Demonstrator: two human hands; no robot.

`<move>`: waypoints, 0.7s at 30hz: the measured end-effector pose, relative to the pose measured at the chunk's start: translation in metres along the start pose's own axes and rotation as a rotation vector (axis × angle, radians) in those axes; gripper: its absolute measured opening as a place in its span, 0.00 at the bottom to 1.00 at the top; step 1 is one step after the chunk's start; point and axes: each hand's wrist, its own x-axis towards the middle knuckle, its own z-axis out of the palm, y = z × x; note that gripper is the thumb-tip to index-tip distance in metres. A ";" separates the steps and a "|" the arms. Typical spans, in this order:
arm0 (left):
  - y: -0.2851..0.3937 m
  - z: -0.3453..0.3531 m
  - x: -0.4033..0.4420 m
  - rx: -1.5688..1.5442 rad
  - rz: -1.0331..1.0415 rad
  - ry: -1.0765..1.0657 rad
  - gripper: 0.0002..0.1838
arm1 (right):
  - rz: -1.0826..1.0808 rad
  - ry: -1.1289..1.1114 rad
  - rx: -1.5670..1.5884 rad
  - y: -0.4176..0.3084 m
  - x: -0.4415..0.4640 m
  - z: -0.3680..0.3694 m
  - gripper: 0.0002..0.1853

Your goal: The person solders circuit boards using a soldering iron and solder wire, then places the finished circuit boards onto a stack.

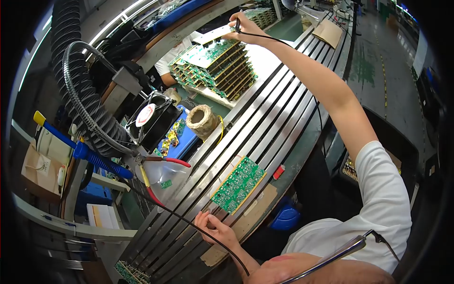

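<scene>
- The right hand (pixel 240 32) is closed on one end of a pale rectangular board (pixel 213 35) atop a tall stack of green circuit boards (pixel 215 68), near the far edge of the slatted metal surface (pixel 279 118).
- The left hand (pixel 217 230), fingers loosely curled and apart, rests beside a green, yellow-edged circuit board (pixel 239 184) near the surface's near edge.
- Past the far edge, a blue plastic tray (pixel 189 138) holds yellow-and-black components (pixel 168 143).

The right hand (pixel 241 31) is at stacked boards (pixel 222 66), the left hand (pixel 217 229) beside a green board (pixel 239 184).
</scene>
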 end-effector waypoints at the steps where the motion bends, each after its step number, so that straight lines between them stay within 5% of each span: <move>1: 0.001 -0.001 0.000 0.031 0.006 -0.014 0.02 | -0.003 0.002 0.009 -0.002 0.005 0.006 0.47; 3: 0.002 -0.002 -0.002 0.038 -0.022 -0.008 0.03 | 0.034 -0.162 0.007 -0.010 0.017 0.013 0.42; 21: -0.002 0.002 -0.003 0.068 -0.034 -0.009 0.05 | -0.019 -0.331 -0.110 -0.013 0.038 0.028 0.43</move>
